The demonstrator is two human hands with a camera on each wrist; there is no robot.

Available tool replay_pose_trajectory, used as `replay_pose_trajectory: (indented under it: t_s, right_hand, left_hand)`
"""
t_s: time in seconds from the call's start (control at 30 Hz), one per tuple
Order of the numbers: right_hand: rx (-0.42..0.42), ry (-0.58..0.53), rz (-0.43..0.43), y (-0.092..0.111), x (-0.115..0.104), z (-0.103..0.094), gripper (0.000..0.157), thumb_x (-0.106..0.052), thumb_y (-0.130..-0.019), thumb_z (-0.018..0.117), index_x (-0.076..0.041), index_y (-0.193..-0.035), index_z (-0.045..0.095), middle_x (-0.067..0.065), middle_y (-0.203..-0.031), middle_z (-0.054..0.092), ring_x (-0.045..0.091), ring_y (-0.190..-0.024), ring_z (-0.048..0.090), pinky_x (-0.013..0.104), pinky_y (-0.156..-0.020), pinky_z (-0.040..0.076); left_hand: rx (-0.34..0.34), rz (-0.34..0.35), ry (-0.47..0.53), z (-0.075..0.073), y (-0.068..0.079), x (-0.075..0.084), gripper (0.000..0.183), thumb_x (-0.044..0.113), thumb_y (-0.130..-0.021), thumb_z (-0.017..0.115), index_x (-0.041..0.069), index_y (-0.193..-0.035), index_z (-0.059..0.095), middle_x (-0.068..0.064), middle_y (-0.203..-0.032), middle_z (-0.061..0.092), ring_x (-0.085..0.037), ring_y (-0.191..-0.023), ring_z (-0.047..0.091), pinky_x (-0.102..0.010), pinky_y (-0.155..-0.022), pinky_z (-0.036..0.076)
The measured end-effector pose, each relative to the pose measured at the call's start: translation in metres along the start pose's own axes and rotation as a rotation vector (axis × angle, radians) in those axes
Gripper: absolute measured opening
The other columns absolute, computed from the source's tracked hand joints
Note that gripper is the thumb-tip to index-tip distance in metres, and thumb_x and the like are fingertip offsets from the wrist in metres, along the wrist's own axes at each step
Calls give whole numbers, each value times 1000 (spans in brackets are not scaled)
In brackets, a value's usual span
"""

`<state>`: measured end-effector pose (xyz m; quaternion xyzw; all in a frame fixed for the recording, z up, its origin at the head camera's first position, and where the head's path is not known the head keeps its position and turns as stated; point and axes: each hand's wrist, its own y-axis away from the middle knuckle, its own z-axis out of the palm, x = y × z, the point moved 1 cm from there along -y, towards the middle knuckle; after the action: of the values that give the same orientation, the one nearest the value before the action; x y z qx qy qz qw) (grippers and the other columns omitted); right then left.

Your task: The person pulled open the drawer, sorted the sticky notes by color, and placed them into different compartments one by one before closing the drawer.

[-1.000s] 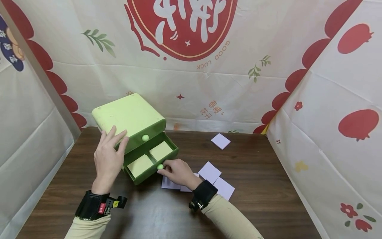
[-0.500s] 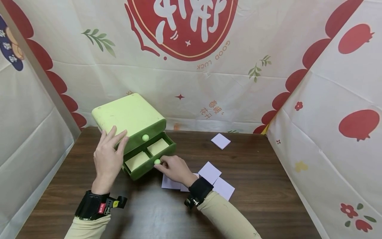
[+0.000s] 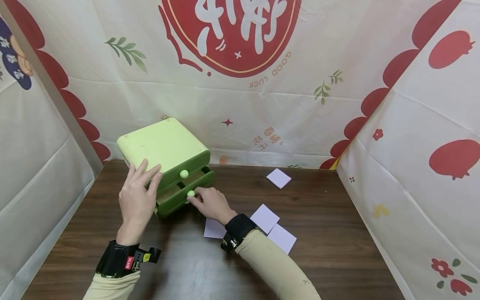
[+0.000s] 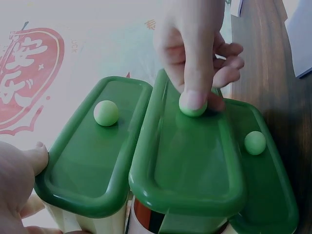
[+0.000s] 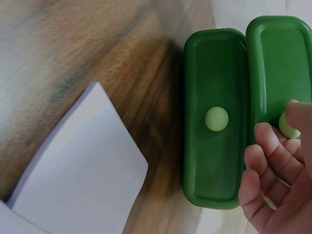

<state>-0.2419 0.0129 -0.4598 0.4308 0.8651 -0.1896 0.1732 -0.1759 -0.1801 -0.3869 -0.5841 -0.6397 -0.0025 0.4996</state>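
Head view: the green drawer box [image 3: 161, 143] sits at the left rear of the surface [image 3: 330, 258], its middle drawer [image 3: 173, 201] partly out. My right grip [image 3: 211, 204] pinches that drawer's round knob [image 3: 191, 193]. My left grip [image 3: 138, 200] rests, fingers extended, along the box's near left edge, clasping nothing. Lilac cards [image 3: 265, 218] lie around my right wrist.

Left wrist view: the middle drawer juts past the top drawer [image 4: 97, 161] and bottom drawer [image 4: 265, 190]; my right thumb lies on its knob.

Right wrist view: one lilac card lies apart from the bottom drawer.
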Motion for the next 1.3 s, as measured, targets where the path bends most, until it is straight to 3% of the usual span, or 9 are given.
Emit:
replay_pose_trajectory:
  t_s: [0.33, 0.67, 0.9, 1.0, 1.1, 1.2, 1.3]
  right_hand:
    - [-15, 35, 45, -15, -8, -1, 35, -46, -100, 50, -19, -78, 55, -7, -59, 44, 7, -49, 45, 20, -46, 30]
    - [-17, 54, 100, -22, -11, 3, 33, -47, -99, 49, -18, -89, 61, -5, -67, 56, 9, -56, 55, 23, -49, 37]
    - [-45, 15, 124, -21, -6, 8, 38, -51, -99, 46, -18, -90, 62, -6, -61, 49, 9, -52, 51, 23, -48, 35]
    - [-60, 24, 130, -19, -1, 14, 36, -50, -99, 49, -19, -91, 65, -7, -62, 52, 8, -53, 52, 23, -50, 37]
    - [-63, 54, 139, -17, 5, 21, 31, -48, -97, 54, -20, -93, 69, -9, -69, 61, 7, -60, 57, 23, -55, 40]
    - [-70, 84, 156, -15, 8, 28, 29, -46, -96, 57, -20, -93, 71, -9, -74, 65, 8, -63, 59, 24, -56, 42]
    - [-85, 95, 183, -15, 9, 35, 28, -45, -95, 59, -20, -93, 71, -9, -73, 64, 8, -62, 58, 25, -55, 42]
  left_hand:
    - [-8, -2, -2, -1, -1, 1, 28, 26, -92, 67, 15, -118, 73, -14, -140, 57, -44, -139, 40, -66, -101, 38]
    - [-3, 12, -14, 2, 0, 0, 29, 27, -93, 67, 14, -117, 73, -16, -139, 57, -45, -137, 42, -67, -98, 39]
    - [-18, 0, -27, 3, 3, -2, 36, 32, -92, 68, 16, -123, 70, -14, -143, 55, -41, -141, 39, -67, -97, 39]
    - [-31, -36, -47, 3, 6, -6, 57, 38, -87, 72, 21, -139, 56, -12, -153, 43, -39, -142, 38, -66, -94, 41]
    - [-59, -114, -59, 4, 11, -11, 88, 42, -82, 77, 27, -154, 30, -8, -163, 25, -38, -143, 36, -65, -93, 40]
    - [-120, -227, -44, 5, 17, -17, 107, 46, -80, 77, 28, -158, 6, -3, -166, 10, -38, -146, 31, -65, -98, 37]
    - [-199, -336, -26, 8, 23, -25, 113, 51, -81, 74, 26, -157, -6, -5, -166, 7, -40, -145, 29, -66, -101, 34]
